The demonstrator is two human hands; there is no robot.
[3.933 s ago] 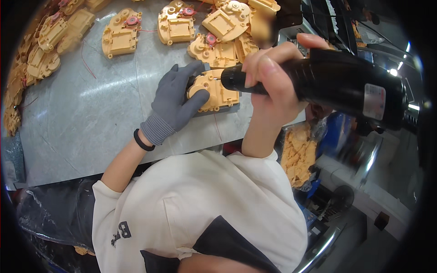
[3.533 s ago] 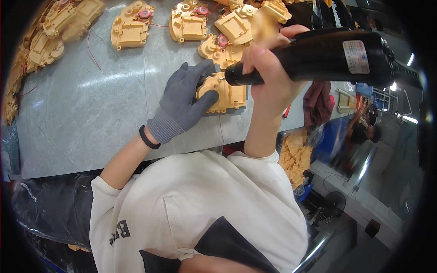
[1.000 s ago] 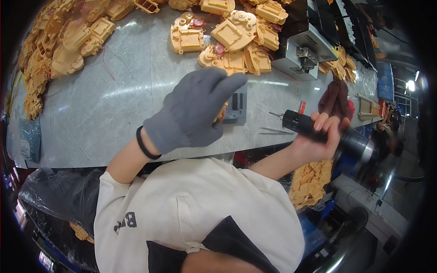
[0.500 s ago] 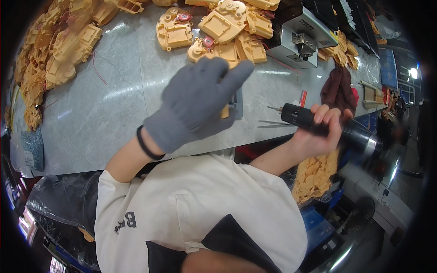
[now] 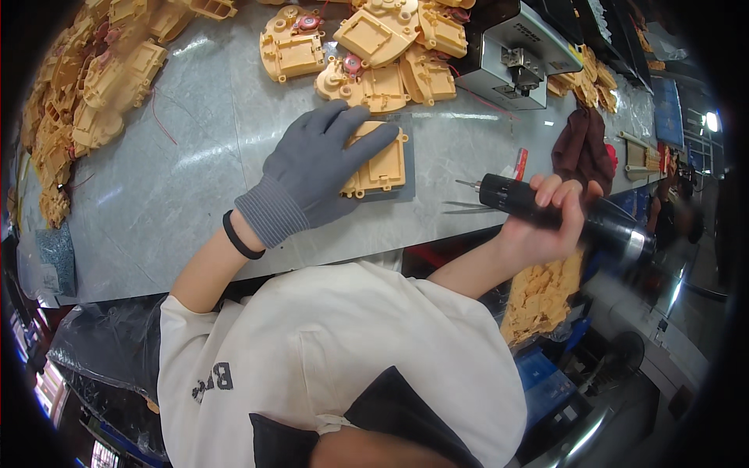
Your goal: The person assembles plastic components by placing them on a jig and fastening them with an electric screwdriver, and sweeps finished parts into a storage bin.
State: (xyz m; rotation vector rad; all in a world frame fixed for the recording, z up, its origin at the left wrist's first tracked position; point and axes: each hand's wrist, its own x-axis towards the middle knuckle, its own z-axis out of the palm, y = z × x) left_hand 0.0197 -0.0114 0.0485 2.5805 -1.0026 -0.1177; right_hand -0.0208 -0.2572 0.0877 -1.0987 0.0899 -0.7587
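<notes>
Clock datum: 12 o'clock straight ahead of the person, centred on the yellow housing.
Right hand: bare [image 5: 550,222], at 4 o'clock, wrapped around a black power driver [image 5: 515,199]; bit pointed toward 9 o'clock, clear of the housing.
Tweezers: lay on the worktop [image 5: 203,210] near the driver's nose [image 5: 472,208], at 4 o'clock.
Left hand: grey-gloved [image 5: 312,160], at 9 o'clock, grasping the yellow housing [image 5: 385,165], one digit across its upper face.
Yellow housing: sat over a dark grey fixture [image 5: 409,175], open rectangular recess uppermost; full seating could not be told.
Cloth: maroon [image 5: 578,148], at 3 o'clock.
Other housings: group [image 5: 292,51] from 11 to 12 o'clock, some with red round parts; larger pile [image 5: 117,86] between 9 and 10.
Bench machine: silver and black [image 5: 499,66], between 1 and 2 o'clock.
Step, judged: housing being placed or steadied on the fixture; driver held ready.
Next move, judged: called for a level, firmly held housing, then the bit brought upright over a screw point.
</notes>
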